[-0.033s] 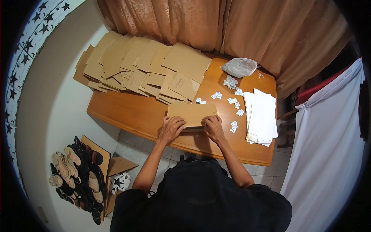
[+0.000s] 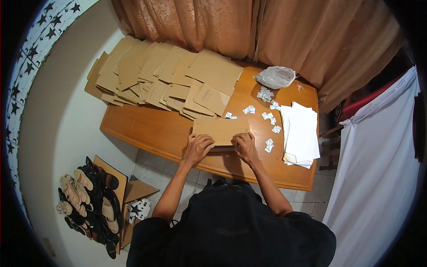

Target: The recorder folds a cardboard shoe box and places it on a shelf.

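A brown cardboard box (image 2: 221,130) sits near the front edge of the wooden table, its flat top facing up and a dark line showing along its near side. My left hand (image 2: 199,148) grips its near left corner, fingers curled over the edge. At the near right corner, my right hand (image 2: 245,146) holds on the same way, fingers bent against the top. Whatever is inside the box is hidden. Just beyond it lie small white packets (image 2: 230,116), partly covered by the box's far edge.
Flattened cardboard pieces (image 2: 160,73) lie overlapping across the table's back left. More small packets (image 2: 265,94) are scattered near a clear plastic bag (image 2: 275,78). White paper sheets (image 2: 300,135) are stacked at right. Shoes (image 2: 89,196) hang on a rack at lower left.
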### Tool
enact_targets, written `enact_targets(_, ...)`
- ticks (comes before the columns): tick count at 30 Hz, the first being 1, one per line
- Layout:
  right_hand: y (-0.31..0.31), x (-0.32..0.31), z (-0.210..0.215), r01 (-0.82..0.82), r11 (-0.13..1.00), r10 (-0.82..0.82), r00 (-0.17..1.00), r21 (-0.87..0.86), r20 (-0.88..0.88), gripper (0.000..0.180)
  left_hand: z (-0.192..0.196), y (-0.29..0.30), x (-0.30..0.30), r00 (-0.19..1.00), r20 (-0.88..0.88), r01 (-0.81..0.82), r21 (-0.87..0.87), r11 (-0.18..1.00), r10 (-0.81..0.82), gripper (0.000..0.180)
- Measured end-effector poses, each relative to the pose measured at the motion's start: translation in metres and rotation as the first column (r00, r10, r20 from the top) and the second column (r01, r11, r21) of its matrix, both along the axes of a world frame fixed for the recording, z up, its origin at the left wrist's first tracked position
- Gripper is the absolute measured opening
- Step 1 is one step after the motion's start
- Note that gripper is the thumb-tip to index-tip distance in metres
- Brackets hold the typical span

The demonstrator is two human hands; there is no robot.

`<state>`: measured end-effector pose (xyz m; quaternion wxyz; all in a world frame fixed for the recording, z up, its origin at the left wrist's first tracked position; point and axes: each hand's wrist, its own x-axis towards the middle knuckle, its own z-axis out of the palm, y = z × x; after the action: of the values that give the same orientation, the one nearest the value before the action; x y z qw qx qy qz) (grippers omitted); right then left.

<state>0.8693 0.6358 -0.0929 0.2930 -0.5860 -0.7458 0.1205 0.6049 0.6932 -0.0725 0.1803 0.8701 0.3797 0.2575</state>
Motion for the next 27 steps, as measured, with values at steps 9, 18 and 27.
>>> enact_targets(9, -0.002, -0.005, -0.001, -0.031, 0.999, 0.031, 1.000, 0.009, -0.004, 0.031, -0.009, -0.009, 0.007, 0.999, -0.010, 0.039, 0.092, 0.995, -0.039, 0.019)
enact_targets(18, -0.002, -0.006, -0.009, -0.035, 0.998, 0.034, 0.999, 0.052, 0.033, 0.026, -0.017, -0.002, 0.011, 0.995, -0.051, 0.088, 0.054, 0.995, -0.085, 0.037)
enact_targets(27, 0.000, -0.006, -0.009, -0.044, 0.997, 0.041, 0.997, 0.056, 0.059, 0.028, -0.023, 0.006, 0.021, 0.984, -0.128, 0.129, 0.016, 0.992, -0.126, 0.034)
